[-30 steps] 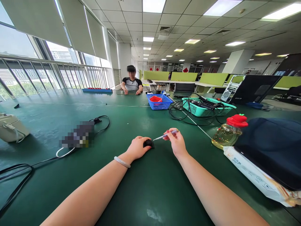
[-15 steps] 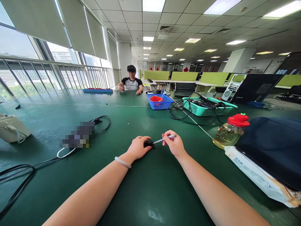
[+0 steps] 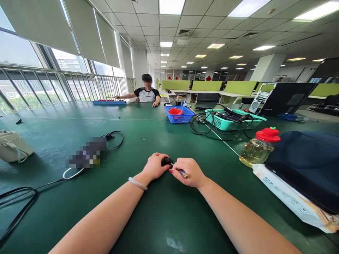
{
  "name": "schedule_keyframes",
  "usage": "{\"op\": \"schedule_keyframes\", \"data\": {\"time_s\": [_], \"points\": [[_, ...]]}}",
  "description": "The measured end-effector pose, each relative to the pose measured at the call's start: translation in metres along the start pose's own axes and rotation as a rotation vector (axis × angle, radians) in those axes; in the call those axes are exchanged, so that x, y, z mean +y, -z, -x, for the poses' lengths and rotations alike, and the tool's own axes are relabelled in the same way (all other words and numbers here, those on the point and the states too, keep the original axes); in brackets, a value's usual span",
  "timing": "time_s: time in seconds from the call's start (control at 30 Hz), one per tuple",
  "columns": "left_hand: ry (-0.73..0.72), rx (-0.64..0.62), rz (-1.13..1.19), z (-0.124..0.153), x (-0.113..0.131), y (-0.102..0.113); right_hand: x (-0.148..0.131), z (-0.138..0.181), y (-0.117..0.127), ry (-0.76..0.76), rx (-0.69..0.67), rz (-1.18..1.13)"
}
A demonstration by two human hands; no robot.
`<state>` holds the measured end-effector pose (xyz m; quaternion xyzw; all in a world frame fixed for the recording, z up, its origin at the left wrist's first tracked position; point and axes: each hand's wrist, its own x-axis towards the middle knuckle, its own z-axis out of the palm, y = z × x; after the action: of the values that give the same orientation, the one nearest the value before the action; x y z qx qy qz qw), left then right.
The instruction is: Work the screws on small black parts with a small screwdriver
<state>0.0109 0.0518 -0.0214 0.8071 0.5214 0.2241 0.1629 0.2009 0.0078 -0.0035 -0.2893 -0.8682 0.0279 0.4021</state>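
My left hand (image 3: 156, 165) is closed around a small black object (image 3: 166, 161) on the green table, pinching it between thumb and fingers; its kind is too small to tell. A pale bracelet (image 3: 137, 183) circles my left wrist. In my closed right hand (image 3: 191, 172) is a screwdriver (image 3: 182, 173), its handle end pointing toward me and to the right. The shaft runs toward the black object, and my right fingers hide most of it. Whether the tip touches the object I cannot tell.
On the right stand a bottle with a red lid (image 3: 255, 148), a white packet (image 3: 288, 197) and a dark bag (image 3: 304, 165). Farther back are a blue basket (image 3: 180, 118) and a green basket (image 3: 225, 124) with cables. A co-worker (image 3: 147, 93) sits across the table (image 3: 148, 218).
My right hand has moved closer to the left one and turned, swinging the screwdriver's handle toward me. My left hand keeps its hold. The co-worker has stretched an arm toward the blue strip.
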Motion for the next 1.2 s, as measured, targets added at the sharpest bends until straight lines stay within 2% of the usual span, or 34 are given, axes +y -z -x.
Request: {"op": "schedule_keyframes", "data": {"time_s": [0.13, 0.33, 0.47, 0.9, 1.07, 1.2], "points": [[-0.043, 0.036, -0.011, -0.001, -0.003, -0.002, 0.001, 0.001, 0.000, 0.008, 0.012, 0.060], [-0.057, 0.019, 0.009, -0.001, -0.008, 0.000, 0.006, 0.005, -0.001, -0.048, 0.060, -0.035], [-0.040, 0.006, 0.033, -0.001, -0.008, 0.001, 0.007, 0.006, -0.003, 0.017, 0.033, -0.028], [-0.026, 0.009, 0.038, -0.002, -0.008, 0.000, -0.003, 0.002, -0.012, 0.221, -0.031, 0.216], [-0.034, 0.020, 0.041, -0.003, -0.010, -0.003, 0.000, 0.004, -0.016, 0.223, -0.123, 0.212], [-0.028, 0.037, 0.041, -0.005, -0.011, -0.003, 0.002, 0.004, -0.013, 0.181, -0.112, 0.174]]}}
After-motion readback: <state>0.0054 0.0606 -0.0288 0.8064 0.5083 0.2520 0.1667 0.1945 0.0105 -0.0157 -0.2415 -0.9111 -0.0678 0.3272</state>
